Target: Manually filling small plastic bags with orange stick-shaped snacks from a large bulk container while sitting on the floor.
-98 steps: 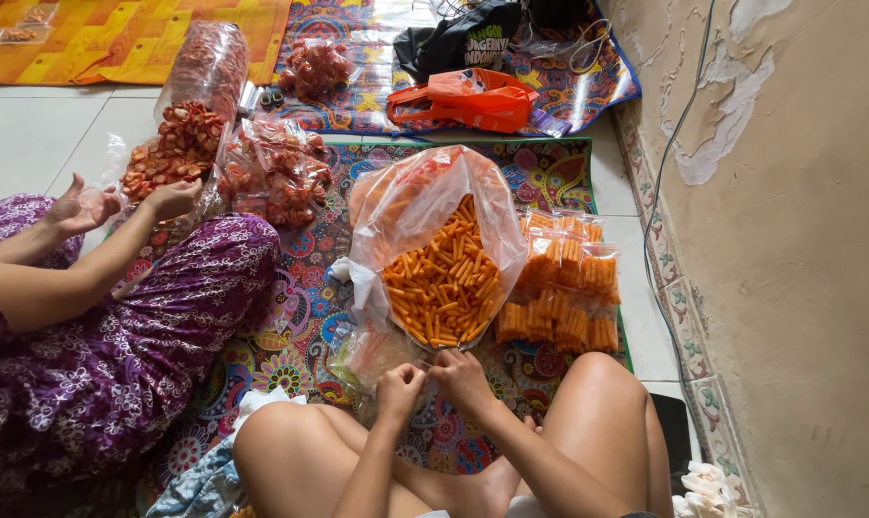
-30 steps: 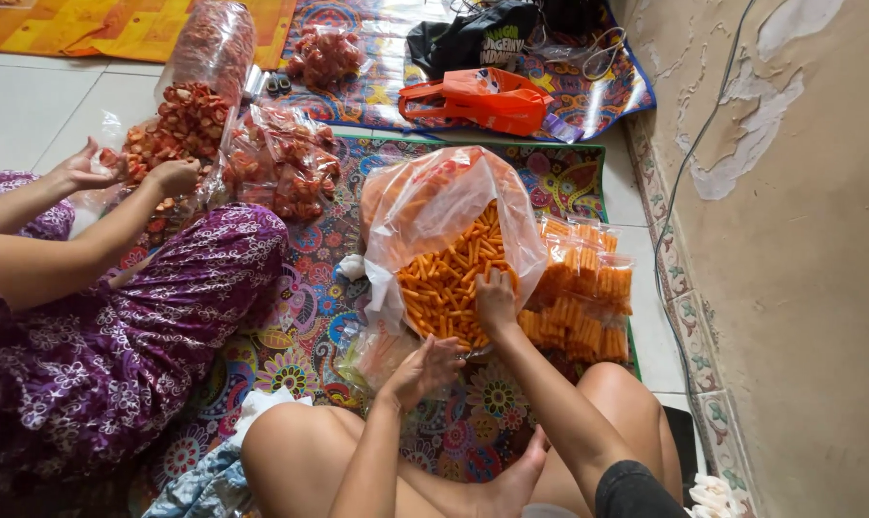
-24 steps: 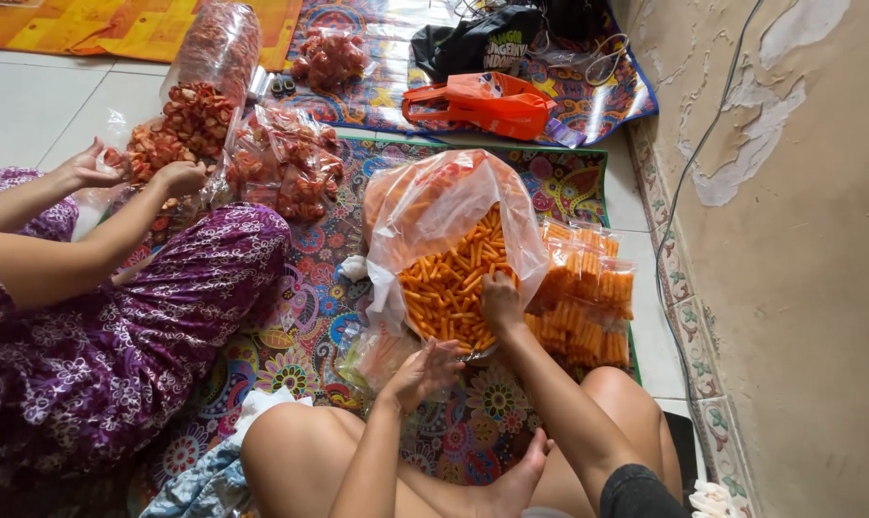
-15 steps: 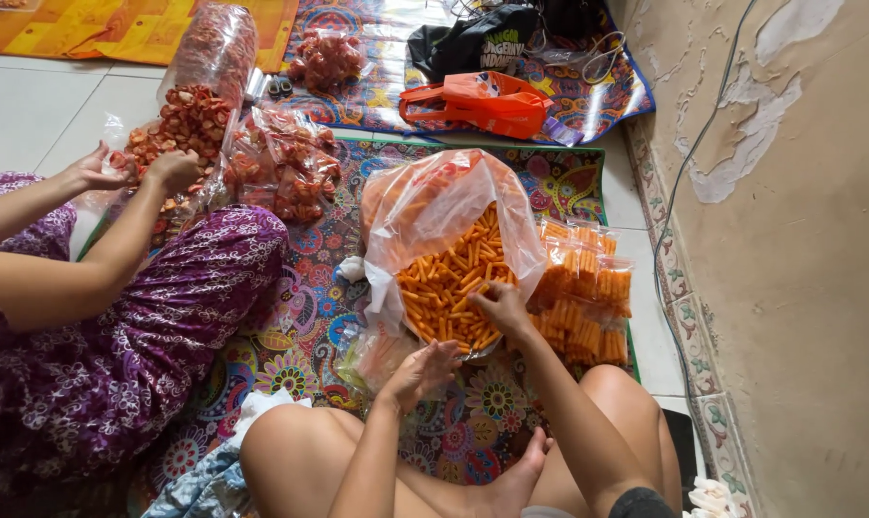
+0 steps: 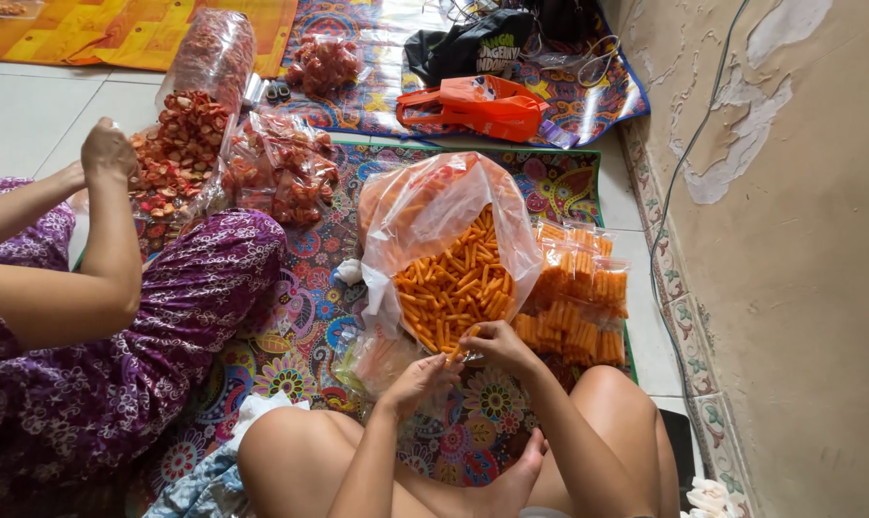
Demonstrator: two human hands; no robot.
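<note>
Hands meet low in the frame, at six o'clock from the big clear bag (image 5: 425,206) of orange snack sticks (image 5: 454,283). Right hand (image 5: 497,343) sits at the bag's mouth, fingers curled around a few sticks, one orange tip poking out by the thumb; how many it grips is hard to make out. Left hand (image 5: 417,379), at eight o'clock from the right, is cupped and touching a small clear pouch (image 5: 377,357), whose thin plastic blurs into the patterned mat (image 5: 310,317), so its opening cannot be seen. At three o'clock from the big bag lie filled small packets (image 5: 574,293) of the same sticks, stacked just beside it.

Over at nine o'clock, another person in a purple flowered dress (image 5: 147,345) raises a closed hand (image 5: 108,152) near a heap of red snack pieces (image 5: 171,144); the other hand is mostly hidden behind that arm. Orange bag (image 5: 473,101) rests at twelve o'clock, a wall (image 5: 789,288) runs along three o'clock.
</note>
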